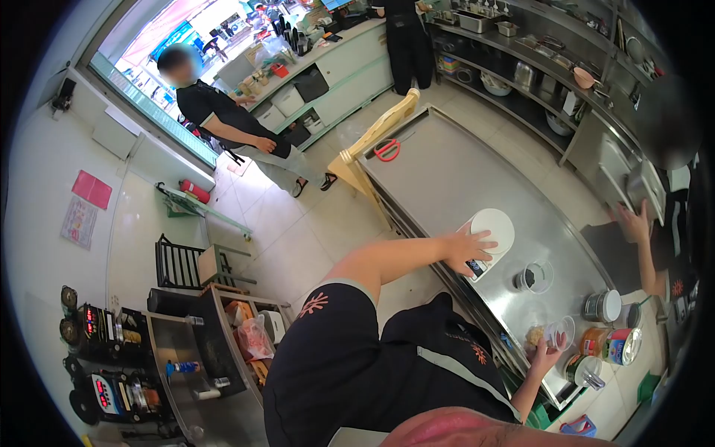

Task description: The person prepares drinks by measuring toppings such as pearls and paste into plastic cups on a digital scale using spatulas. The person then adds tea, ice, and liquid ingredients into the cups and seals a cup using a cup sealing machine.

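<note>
My left hand (pixel 465 249) lies with fingers spread on a white kitchen scale (pixel 494 229) with a round top, on the steel table. No object shows in that hand. At the lower right, my right hand (pixel 547 355) has its fingers curled at a clear plastic cup (pixel 564 328). Beside this cup is a small heap of pale yellow bits (pixel 535 334); I cannot tell whether a container holds them. Between my hands stands a small clear cup with dark contents (pixel 527 280), touching or overlapping another clear round cup or lid (pixel 546 276).
Several jars stand along the table's right end, including a labelled jar (pixel 624 346). Red-handled scissors (pixel 387 150) lie at the far end, near a yellow chair (pixel 372 145). A co-worker at right holds metal trays (pixel 629 179). Another person (pixel 231 119) stands by the counter.
</note>
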Demonstrator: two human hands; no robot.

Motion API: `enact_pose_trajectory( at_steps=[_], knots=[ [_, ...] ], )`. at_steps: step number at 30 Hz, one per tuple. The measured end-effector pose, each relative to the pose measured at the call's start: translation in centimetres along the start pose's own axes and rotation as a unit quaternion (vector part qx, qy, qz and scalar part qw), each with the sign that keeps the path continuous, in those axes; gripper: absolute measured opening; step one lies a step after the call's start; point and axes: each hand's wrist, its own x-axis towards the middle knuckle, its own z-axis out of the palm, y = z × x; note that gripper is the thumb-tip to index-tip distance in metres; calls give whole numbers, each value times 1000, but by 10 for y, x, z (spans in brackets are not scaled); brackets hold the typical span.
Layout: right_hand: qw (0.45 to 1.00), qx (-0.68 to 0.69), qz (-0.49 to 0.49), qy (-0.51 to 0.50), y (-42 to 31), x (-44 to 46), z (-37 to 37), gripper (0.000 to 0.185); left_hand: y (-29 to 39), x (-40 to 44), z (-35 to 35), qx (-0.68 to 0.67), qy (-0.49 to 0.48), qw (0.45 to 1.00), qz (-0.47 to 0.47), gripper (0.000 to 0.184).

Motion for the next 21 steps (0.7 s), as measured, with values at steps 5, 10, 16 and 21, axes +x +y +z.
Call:
enact_pose_trajectory(
  at_steps=[5,10,16,21],
  knots=[
    [999,-39,-31,-18,19,5,-8,84,22,-16,22,-30,73,996,-36,62],
    [998,-45,-37,-26,29,9,-11,89,58,-51,57,-22,139,985,-102,56],
    [998,-67,-13,4,-13,-1,11,97,90,-91,89,-17,192,948,-252,65],
    [994,-103,-28,-3,6,6,3,93,98,-91,87,-15,210,933,-293,68]
  ],
)
